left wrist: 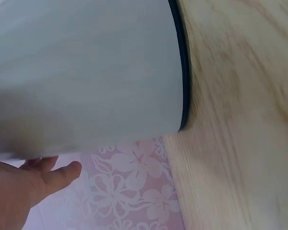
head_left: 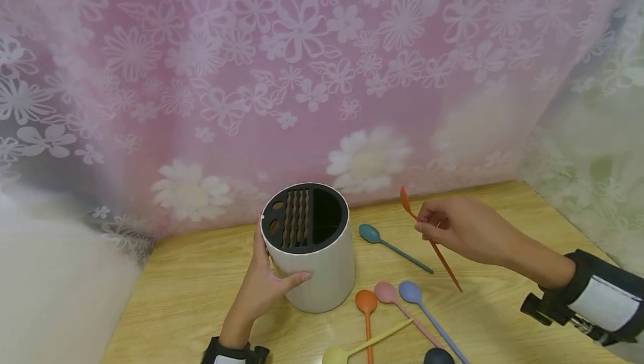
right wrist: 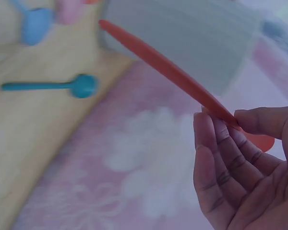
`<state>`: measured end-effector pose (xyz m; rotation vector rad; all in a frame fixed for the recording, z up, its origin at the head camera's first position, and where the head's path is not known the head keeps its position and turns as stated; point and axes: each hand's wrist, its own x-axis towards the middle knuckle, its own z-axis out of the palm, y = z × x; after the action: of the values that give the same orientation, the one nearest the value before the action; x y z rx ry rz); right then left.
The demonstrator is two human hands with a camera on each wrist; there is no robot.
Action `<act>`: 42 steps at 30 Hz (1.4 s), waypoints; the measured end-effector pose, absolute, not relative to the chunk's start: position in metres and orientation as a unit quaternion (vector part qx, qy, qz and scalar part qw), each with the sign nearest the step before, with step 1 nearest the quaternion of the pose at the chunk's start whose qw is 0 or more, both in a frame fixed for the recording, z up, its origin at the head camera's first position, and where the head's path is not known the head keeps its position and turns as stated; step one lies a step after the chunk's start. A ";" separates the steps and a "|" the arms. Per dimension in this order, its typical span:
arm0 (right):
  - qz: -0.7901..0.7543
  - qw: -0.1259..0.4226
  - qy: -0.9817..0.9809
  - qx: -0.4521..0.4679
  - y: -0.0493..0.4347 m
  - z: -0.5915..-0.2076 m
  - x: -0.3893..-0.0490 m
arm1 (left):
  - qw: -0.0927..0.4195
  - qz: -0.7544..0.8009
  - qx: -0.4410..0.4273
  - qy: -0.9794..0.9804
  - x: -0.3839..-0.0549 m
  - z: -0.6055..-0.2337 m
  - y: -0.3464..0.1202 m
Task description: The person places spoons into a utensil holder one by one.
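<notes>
A white cylindrical utensil holder (head_left: 322,274) with a slotted black top stands upright on the wooden table. My left hand (head_left: 266,280) holds it from the left side, thumb across the front and fingers along the far side, partly hidden. In the left wrist view the holder's pale wall (left wrist: 101,72) fills much of the picture. Raised over the table at the right, my right hand (head_left: 455,227) pinches a red-orange spoon (head_left: 445,263) between thumb and fingertips, near its head. The head points up and the handle slants down. In the right wrist view the spoon's handle (right wrist: 168,69) crosses before the holder.
A teal spoon (head_left: 369,234) lies right of the holder. In front are an orange spoon (head_left: 366,301), a pink spoon (head_left: 386,292), a blue spoon (head_left: 410,292), a yellow spoon (head_left: 374,344) crossing others, and a dark utensil head (head_left: 439,356). A flowered pink curtain (head_left: 282,101) hangs behind the table.
</notes>
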<state>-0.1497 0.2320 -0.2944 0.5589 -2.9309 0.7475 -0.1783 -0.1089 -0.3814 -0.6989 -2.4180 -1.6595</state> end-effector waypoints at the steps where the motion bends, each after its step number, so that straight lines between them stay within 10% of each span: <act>1: 0.254 0.038 -0.949 0.184 0.228 -0.290 -0.150 | 0.062 -0.552 -0.227 -0.800 -0.177 -0.381 -0.110; 19: 0.331 0.080 -0.912 0.227 0.147 -0.189 -0.178 | 0.048 -0.565 -0.253 -0.784 -0.179 -0.388 -0.113; 28: 0.346 -0.003 -0.913 0.217 0.121 -0.186 -0.194 | 0.036 -0.564 -0.244 -0.788 -0.180 -0.386 -0.114; 42: 0.345 0.067 -0.906 0.235 0.110 -0.216 -0.212 | 0.049 -0.568 -0.250 -0.783 -0.178 -0.383 -0.112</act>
<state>-0.2116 0.1098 -0.2155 0.7071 -2.7323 1.0410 -0.1784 -0.1124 -0.3831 -0.7606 -2.3857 -1.7305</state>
